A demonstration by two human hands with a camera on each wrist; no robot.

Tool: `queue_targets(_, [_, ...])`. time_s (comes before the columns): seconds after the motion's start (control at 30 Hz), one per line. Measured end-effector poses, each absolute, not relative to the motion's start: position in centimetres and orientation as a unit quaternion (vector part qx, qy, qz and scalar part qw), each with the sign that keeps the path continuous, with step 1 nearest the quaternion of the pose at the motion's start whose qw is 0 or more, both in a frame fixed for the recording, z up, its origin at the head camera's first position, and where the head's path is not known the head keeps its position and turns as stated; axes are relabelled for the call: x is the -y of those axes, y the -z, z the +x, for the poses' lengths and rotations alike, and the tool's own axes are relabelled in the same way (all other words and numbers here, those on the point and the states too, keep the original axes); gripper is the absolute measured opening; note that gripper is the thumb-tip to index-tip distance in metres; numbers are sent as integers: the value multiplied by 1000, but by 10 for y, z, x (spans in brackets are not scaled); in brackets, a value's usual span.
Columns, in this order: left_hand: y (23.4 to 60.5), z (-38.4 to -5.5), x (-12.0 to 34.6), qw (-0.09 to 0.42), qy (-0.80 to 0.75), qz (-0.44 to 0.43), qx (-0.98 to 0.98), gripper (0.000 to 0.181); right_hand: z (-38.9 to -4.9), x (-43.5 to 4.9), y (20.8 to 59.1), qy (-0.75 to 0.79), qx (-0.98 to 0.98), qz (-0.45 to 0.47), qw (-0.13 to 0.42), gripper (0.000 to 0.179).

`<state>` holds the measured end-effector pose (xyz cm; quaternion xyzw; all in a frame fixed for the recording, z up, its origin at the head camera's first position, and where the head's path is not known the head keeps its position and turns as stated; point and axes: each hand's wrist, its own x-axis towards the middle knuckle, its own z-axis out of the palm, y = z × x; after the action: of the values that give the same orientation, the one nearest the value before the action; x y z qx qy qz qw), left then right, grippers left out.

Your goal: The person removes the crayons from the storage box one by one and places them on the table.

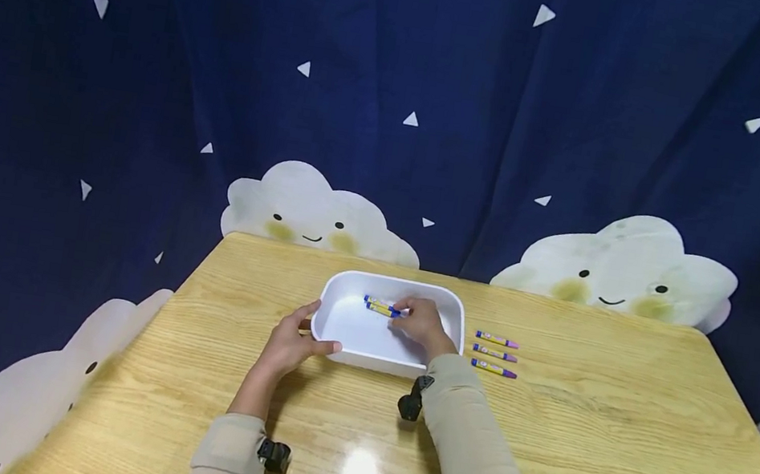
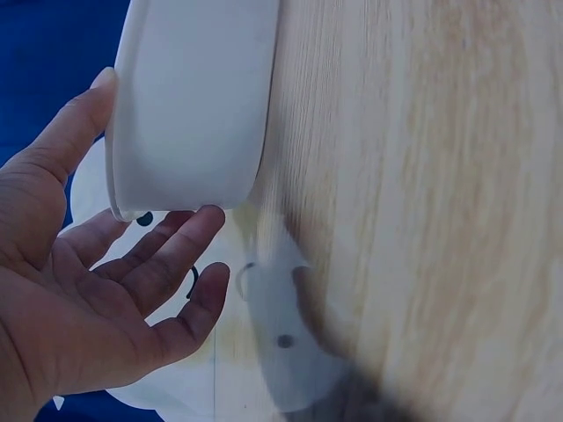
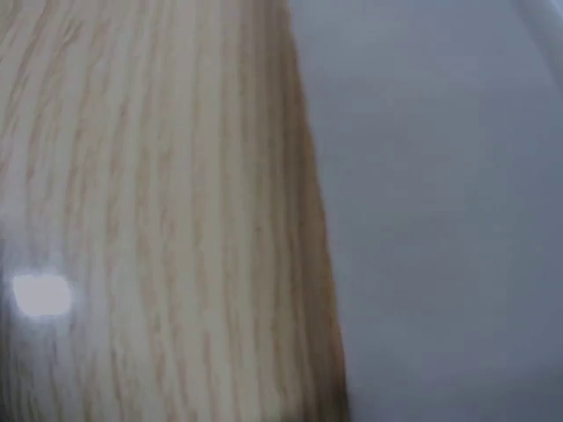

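Inside the white tray (image 1: 355,331) lie two yellow-and-blue crayons, an upper crayon (image 1: 378,302) and a lower crayon (image 1: 380,311), side by side. My right hand (image 1: 422,322) reaches over the front rim, thumb and fingertips pinching at the right ends of the crayons, which they hide. At the tray's left front corner, my left hand (image 1: 289,344) holds on, thumb along the front rim and fingers against the left end. In the left wrist view the left hand's fingertips (image 2: 211,218) touch the tray's end wall (image 2: 189,114).
Right of the tray, three crayons (image 1: 495,354) with pink to purple tips lie in a spaced column on the wooden table (image 1: 617,416). A dark blue curtain (image 1: 407,46) with white triangles and clouds hangs behind. The right wrist view holds only wood and blurred white tray wall (image 3: 422,211).
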<state>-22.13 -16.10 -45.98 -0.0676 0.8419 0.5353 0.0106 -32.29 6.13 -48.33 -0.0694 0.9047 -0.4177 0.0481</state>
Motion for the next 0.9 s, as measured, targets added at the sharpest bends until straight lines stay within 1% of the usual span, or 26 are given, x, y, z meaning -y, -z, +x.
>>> queue_targets(0.13, [459,-221,160,11,-532,-68,-844,90,-322,-62,485,393,-917,-67,21,29])
queue_targets(0.27, [458,-221,160,8,-531,-69,-844,90,-323,-61,486,367,-929,-48,9,28])
queue_targets(0.57, [459,-219,161,7,-532,-71,-844,90,-325,-59,486,319,-947,-29,16,19])
queue_targets(0.73, [460,-219,160,9,-533,-71,-843,90,-323,-59,485,304,-951,-54,4,13])
queue_targets(0.9, [460,-219,161,7,-533,-70,-843,90,-324,-58,488,314,-946,-81,-20,9])
